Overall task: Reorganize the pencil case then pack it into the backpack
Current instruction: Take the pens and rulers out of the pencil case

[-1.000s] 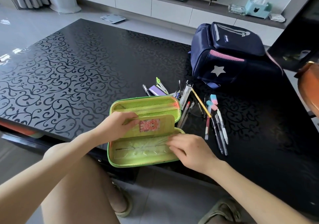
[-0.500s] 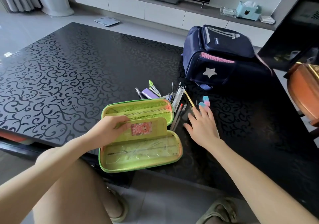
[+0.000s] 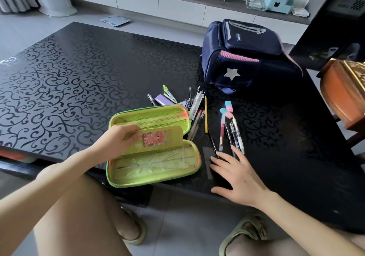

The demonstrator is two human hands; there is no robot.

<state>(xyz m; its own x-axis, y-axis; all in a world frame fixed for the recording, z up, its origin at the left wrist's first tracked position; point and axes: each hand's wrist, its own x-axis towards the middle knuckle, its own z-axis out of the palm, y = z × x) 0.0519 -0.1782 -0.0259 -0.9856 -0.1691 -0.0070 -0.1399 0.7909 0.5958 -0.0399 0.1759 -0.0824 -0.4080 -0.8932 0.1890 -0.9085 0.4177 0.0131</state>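
An open green pencil case [image 3: 154, 157] lies at the centre of the frame on a black table [image 3: 69, 82]. The left hand [image 3: 116, 139] pinches its inner flap. The right hand [image 3: 237, 174] lies spread flat below loose pens [image 3: 233, 135]. A navy backpack [image 3: 243, 56] sits at the upper right.

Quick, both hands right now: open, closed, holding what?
Left hand: closed on the pencil case's inner flap.
Right hand: open, flat on the table, fingertips at the pens.

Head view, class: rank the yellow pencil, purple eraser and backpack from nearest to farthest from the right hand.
From the right hand:
1. Yellow pencil, just beyond the fingers, beside the case.
2. Purple eraser, farther left, behind the case.
3. Backpack, at the table's far side.
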